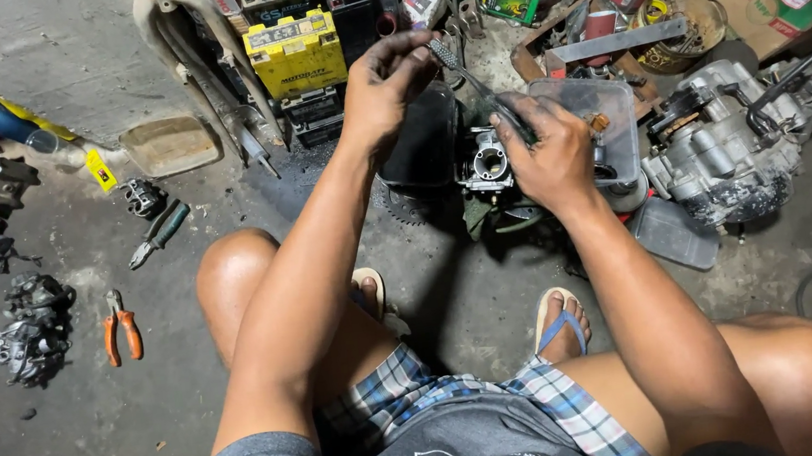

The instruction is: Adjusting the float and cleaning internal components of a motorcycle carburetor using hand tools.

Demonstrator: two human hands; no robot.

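We were working a thin tool (482, 89) into the carburetor (488, 161): left hand (386, 84) pinching its handle, right hand (546, 148) gripping the shaft; next, steady aim.

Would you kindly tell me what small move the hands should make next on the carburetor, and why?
Probably ease the screwdriver tip down a little further: the left hand pinches its handle, the right hand steadies the shaft over the carburetor, and the tip is hidden.
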